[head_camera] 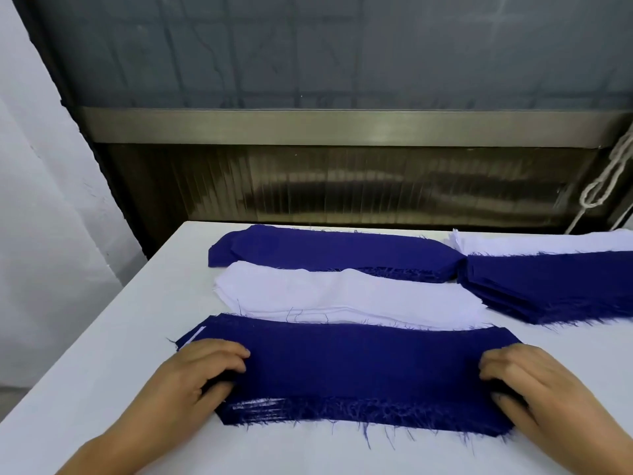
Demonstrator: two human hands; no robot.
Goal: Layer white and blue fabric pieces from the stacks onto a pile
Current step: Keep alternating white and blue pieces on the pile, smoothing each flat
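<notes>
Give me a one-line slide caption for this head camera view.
Both hands, left hand and right hand, grip the layered pile, topped blue.

A white worktop (113, 337) runs from the near edge back to a wall. Behind it stands a dark ribbed panel (342, 186) under a dull metal ledge (342, 126), with grey frosted glass (342, 49) above showing faint bars. A white curtain (37, 200) hangs at the left. A knotted pale rope (606, 180) dangles at the right edge.
</notes>
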